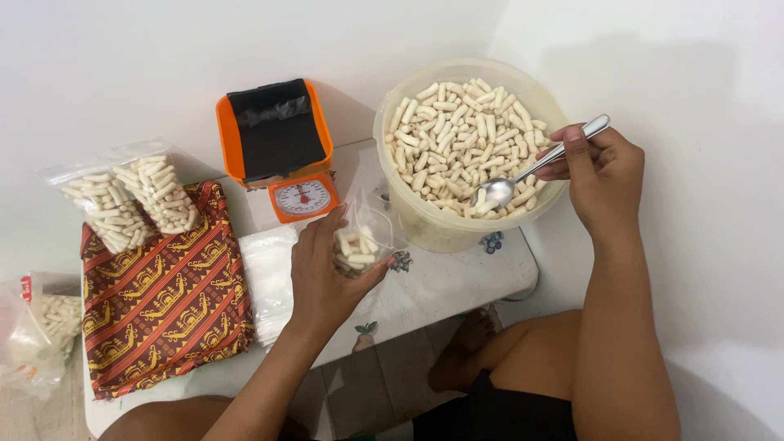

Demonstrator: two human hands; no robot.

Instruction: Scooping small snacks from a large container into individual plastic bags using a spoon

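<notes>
Head view: a metal spoon [535, 167] is pinched by the right hand [600, 167], its bowl resting on pale stick-shaped snacks [457, 135] inside a translucent tub [441, 233]. A small clear bag [363, 241], partly filled with the same snacks, is gripped by the left hand [327, 278] just beside the tub. An orange kitchen scale [282, 147] is seen behind the bag. Two filled bags [131, 200] are laid at the far edge of a patterned cloth [163, 302] on the low white table [457, 286].
</notes>
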